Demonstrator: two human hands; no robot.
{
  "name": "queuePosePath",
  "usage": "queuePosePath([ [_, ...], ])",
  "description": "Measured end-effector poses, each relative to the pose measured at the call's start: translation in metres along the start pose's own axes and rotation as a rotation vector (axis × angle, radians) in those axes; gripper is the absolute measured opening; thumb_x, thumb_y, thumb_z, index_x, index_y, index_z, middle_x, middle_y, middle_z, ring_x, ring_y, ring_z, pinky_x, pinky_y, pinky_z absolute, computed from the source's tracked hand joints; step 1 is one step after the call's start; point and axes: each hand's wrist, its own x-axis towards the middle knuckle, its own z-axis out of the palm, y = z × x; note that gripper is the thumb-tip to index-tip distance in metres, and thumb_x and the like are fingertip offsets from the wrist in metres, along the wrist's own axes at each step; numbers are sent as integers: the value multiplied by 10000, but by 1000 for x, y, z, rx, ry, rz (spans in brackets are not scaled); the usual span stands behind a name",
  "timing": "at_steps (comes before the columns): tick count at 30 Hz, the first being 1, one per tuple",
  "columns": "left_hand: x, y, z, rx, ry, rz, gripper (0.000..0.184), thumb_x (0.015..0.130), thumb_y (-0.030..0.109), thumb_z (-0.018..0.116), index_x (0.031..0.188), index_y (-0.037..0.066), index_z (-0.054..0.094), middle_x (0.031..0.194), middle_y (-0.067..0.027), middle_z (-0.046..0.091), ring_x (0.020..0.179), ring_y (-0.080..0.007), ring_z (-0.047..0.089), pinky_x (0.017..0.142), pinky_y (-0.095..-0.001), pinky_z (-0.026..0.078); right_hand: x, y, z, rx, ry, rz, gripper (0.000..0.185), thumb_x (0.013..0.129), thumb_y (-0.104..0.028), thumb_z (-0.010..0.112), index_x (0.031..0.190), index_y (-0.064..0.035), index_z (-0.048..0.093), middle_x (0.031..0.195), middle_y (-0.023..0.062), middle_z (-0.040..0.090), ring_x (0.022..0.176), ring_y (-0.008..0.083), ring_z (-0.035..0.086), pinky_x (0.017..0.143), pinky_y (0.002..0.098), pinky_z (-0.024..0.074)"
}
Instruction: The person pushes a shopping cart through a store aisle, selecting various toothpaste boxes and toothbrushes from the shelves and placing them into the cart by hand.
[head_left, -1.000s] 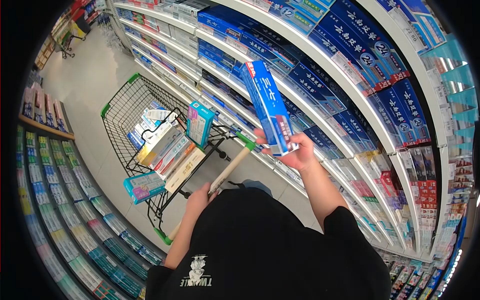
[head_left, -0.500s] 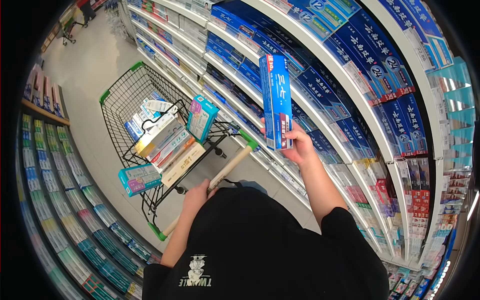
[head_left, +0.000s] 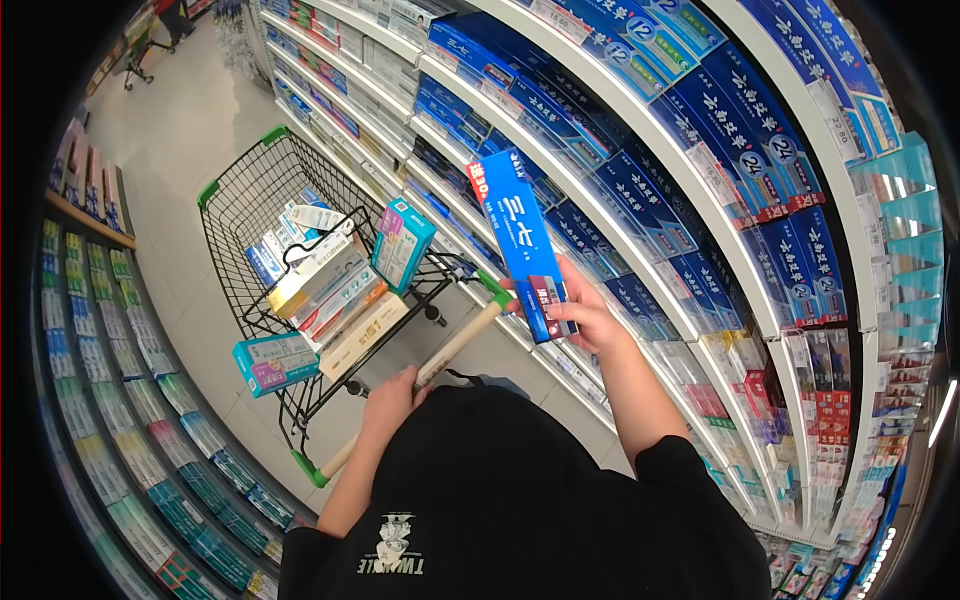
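My right hand point(head_left: 585, 312) is closed on the lower end of a long blue toothpaste box point(head_left: 522, 250), held tilted in front of the shelves. Its red corner and white lettering face me. My left hand point(head_left: 393, 398) is wrapped round the beige handle point(head_left: 455, 345) of a shopping cart point(head_left: 240, 215) with green corners. Several boxes lie in the cart: a teal box point(head_left: 402, 245) leans at its right side, another teal box point(head_left: 277, 365) sits at the near left, and a cream box point(head_left: 362, 335) lies between them.
Tall shelves point(head_left: 690, 140) packed with blue toothpaste boxes rise close on my right. A low rack point(head_left: 140, 400) of packaged goods curves along my left. Down the aisle floor point(head_left: 165, 125), another cart point(head_left: 140, 60) stands near a person in dark trousers point(head_left: 178, 20).
My right hand has brought the toothpaste box lower and nearer the cart, and the box's top now leans further left. My left hand stays on the handle.
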Motion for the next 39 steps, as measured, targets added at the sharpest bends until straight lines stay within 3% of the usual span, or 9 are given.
queuePosePath([
  [6,2,-3,7,69,26,-9,393,1024,464,611,1098,86,540,922,-170,722,865,-412,717,715,-536,570,5,12,-1,57,200,56,676,914,-80,653,1533,-53,382,1443,216,586,1282,389,652,1111,470,519],
  [11,6,-8,14,96,88,-13,433,1027,527,584,1111,104,543,882,-155,726,825,-406,719,685,-540,564,18,-8,-8,117,204,36,649,1054,-228,602,1615,-154,285,1451,232,579,1289,379,637,1053,543,552],
  [12,7,-8,14,94,102,-13,432,1028,531,581,1112,109,545,883,-153,728,826,-404,719,681,-539,563,23,-13,-10,107,247,18,674,1050,-210,644,1630,-146,307,1464,207,582,1257,337,650,1043,483,552],
  [17,15,-6,0,106,107,-21,412,1035,528,571,1106,123,552,893,-152,731,829,-403,717,671,-535,553,54,-32,-16,-1237,549,-334,1002,827,-270,913,1635,-59,357,1378,186,632,1229,306,625,1057,440,495],
  [21,27,-9,-9,93,131,-22,396,1034,510,584,1112,123,558,881,-164,726,827,-409,710,669,-526,545,74,-44,-32,-1666,641,-738,1230,633,-398,945,1630,3,346,1287,193,657,1097,369,634,993,449,500],
  [30,50,-23,-27,144,172,-27,375,1016,472,633,1139,122,582,840,-154,712,811,-401,705,686,-511,542,132,-64,-64,-1633,600,-858,937,736,-342,923,1511,1,522,1256,153,638,1144,357,597,1008,480,470],
  [31,52,-22,-30,155,163,-46,367,1015,466,639,1145,126,595,836,-154,707,814,-403,701,699,-508,541,140,-67,-66,-1641,605,-850,820,766,-328,909,1465,-47,584,1297,145,622,1167,347,590,1028,479,453],
  [35,65,-25,-43,105,116,-65,383,1014,475,637,1146,120,579,862,-159,717,826,-403,705,707,-521,544,189,-73,-84,-1661,635,-868,713,775,-336,899,1404,-122,641,1290,135,614,1144,342,586,994,476,457],
  [39,79,-27,-56,62,60,-107,383,1015,475,638,1155,121,589,876,-171,715,856,-410,702,746,-519,545,239,-80,-92,-1691,647,-863,670,825,-339,866,1414,-125,628,1319,145,603,1156,358,595,976,489,475],
])
